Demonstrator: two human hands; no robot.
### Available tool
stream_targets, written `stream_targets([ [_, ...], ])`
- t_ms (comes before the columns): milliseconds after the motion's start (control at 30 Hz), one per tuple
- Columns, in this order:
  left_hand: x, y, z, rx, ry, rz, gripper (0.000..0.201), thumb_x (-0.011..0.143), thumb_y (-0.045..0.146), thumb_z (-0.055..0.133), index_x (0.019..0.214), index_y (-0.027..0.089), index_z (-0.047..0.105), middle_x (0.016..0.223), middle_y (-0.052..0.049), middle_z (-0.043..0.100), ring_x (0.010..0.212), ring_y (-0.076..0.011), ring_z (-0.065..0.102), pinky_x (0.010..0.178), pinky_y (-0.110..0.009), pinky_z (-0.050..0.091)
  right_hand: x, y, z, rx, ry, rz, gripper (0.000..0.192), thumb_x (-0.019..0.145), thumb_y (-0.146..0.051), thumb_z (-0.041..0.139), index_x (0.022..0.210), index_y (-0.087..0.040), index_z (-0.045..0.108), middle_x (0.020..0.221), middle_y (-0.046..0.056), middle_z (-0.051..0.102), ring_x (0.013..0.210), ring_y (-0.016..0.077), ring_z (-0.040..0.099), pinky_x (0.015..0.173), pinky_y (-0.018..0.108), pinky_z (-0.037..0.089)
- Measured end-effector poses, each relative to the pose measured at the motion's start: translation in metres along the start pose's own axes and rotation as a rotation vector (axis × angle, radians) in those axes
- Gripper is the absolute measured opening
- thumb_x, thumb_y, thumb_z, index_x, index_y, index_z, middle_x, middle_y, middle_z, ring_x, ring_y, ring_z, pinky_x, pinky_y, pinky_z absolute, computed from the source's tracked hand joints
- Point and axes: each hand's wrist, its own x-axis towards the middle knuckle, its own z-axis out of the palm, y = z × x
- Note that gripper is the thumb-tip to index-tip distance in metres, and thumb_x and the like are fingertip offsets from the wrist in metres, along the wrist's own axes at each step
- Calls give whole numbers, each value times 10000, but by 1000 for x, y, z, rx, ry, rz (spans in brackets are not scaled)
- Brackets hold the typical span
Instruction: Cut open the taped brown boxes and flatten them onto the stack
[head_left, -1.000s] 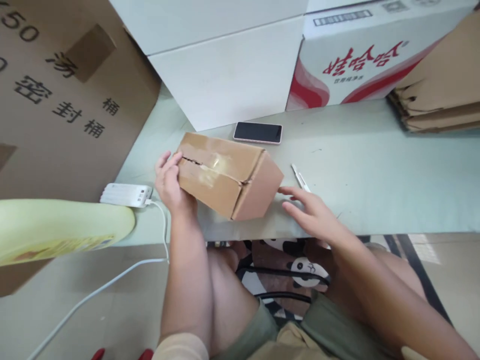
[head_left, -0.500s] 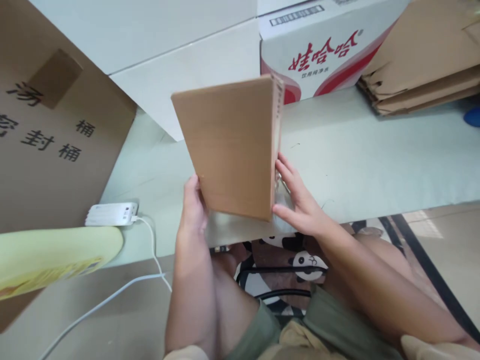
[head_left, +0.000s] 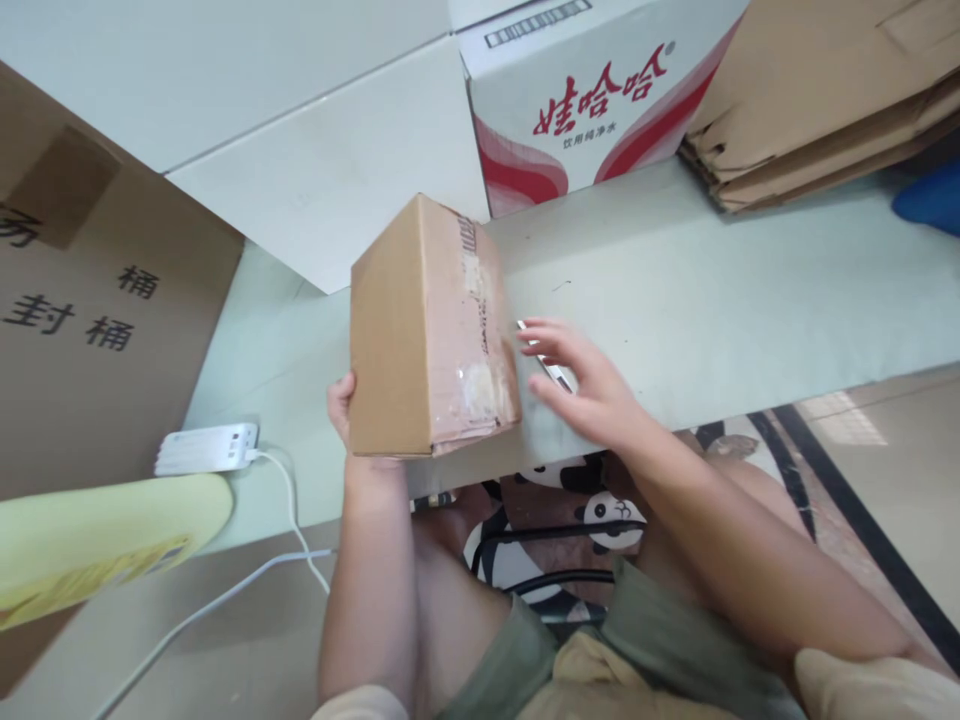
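Note:
My left hand (head_left: 343,408) grips a small brown cardboard box (head_left: 390,335) from its left and lower side; the thumb shows and the other fingers are hidden behind it. The box is tilted, with its taped side facing right. Clear tape and smudged dark print cover that side. To the right, my right hand (head_left: 581,385) is apart from the box, fingers stretched and spread. A slim item with a white and dark edge (head_left: 556,374) shows behind these fingers, partly covered; its kind I cannot make out.
A white power bank (head_left: 206,449) with a cable lies left on the pale table (head_left: 675,300). Behind stand a white-and-red water carton (head_left: 600,120) and flattened cardboard (head_left: 817,110). A large brown carton (head_left: 75,270) and a yellow object (head_left: 112,530) stand left.
The box has turned so its taped side now shows. My right hand has come off the box's right side. The whole view has shifted slightly.

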Motion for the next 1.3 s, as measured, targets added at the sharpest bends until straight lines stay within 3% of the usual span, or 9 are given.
stream_targets([
  [100, 2, 4, 8, -65, -33, 89, 320, 722, 500, 702, 916, 249, 742, 966, -3, 806, 1059, -274, 692, 888, -387, 593, 7, 13, -13, -330, 118, 310, 384, 899, -362, 608, 1235, -192, 681, 1237, 150, 710, 947, 276, 704, 809, 452, 574],
  [267, 0, 7, 17, -72, -126, 155, 442, 679, 577, 653, 950, 238, 733, 1045, -62, 785, 1244, -357, 643, 1029, -478, 544, 11, 19, -15, -698, -254, 468, 344, 878, -341, 644, 1188, -194, 667, 1086, 104, 729, 934, 271, 656, 666, 334, 420],
  [367, 0, 5, 15, -110, -117, 133, 417, 680, 543, 640, 951, 244, 747, 1081, -61, 791, 1194, -346, 668, 1002, -472, 555, 14, 14, -14, -756, -291, 524, 172, 858, -253, 610, 1013, -209, 670, 985, 78, 723, 838, 235, 615, 608, 319, 331],
  [467, 1, 5, 9, -135, -85, 89, 385, 675, 536, 635, 883, 233, 749, 1011, -60, 806, 1043, -317, 711, 898, -446, 596, 19, 10, -16, -638, -224, 523, 75, 824, -232, 594, 882, -204, 633, 869, 60, 694, 747, 207, 568, 623, 314, 339],
  [633, 4, 8, -3, -127, -85, 129, 350, 723, 499, 631, 885, 212, 749, 906, -50, 804, 954, -270, 735, 907, -395, 596, 21, 5, -22, -122, 17, 478, 92, 819, -251, 505, 762, -207, 562, 657, -5, 554, 583, 148, 478, 595, 289, 354],
  [800, 3, 8, -2, -127, -70, 52, 334, 711, 448, 663, 907, 188, 738, 844, -21, 798, 790, -237, 741, 776, -385, 628, 18, 4, -22, 333, 52, 384, 119, 841, -325, 554, 884, -215, 553, 570, -72, 471, 437, 87, 352, 456, 243, 246],
  [967, -1, 6, 4, -143, -46, 31, 304, 706, 398, 672, 927, 199, 739, 871, -6, 814, 769, -217, 754, 700, -341, 627, 14, 1, -19, 377, 18, 257, 241, 883, -437, 617, 905, -202, 570, 549, -72, 513, 431, 75, 417, 443, 221, 298],
  [1100, -8, 5, 1, -92, -76, -131, 391, 670, 427, 711, 994, 213, 756, 885, -6, 817, 752, -237, 756, 676, -364, 633, 13, 1, -19, 380, 69, 253, 241, 895, -431, 634, 922, -195, 593, 585, -61, 545, 442, 66, 424, 427, 210, 294],
  [1300, -13, 5, 2, -88, -103, -155, 405, 659, 439, 744, 1002, 224, 758, 900, 14, 815, 775, -229, 759, 691, -361, 641, 11, 2, -17, 339, 38, 244, 257, 903, -442, 638, 945, -189, 627, 592, -56, 573, 429, 67, 453, 414, 212, 323],
])
